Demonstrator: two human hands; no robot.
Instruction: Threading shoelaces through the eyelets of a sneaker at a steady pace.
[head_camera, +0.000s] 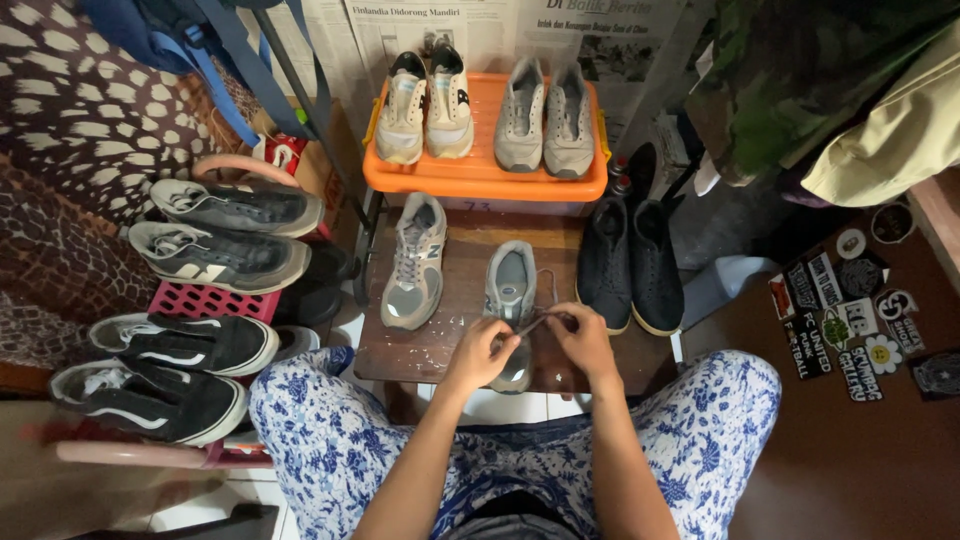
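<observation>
L hand & R hand are both pinching laces of 1 grey sneaker (its mate lying beside); 2 black slip-ons sitting nearby, 4 shoes resting on 1 orange lid.

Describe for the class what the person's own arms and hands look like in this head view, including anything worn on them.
Both forearms are bare, with no sleeves reaching into view. The left hand and right hand are bare too: no gloves, and no watch or bracelet visible at the wrists. Whether there are rings is too small to tell. Below the arms, the person wears loose white fabric trousers with a blue flower print.
</observation>
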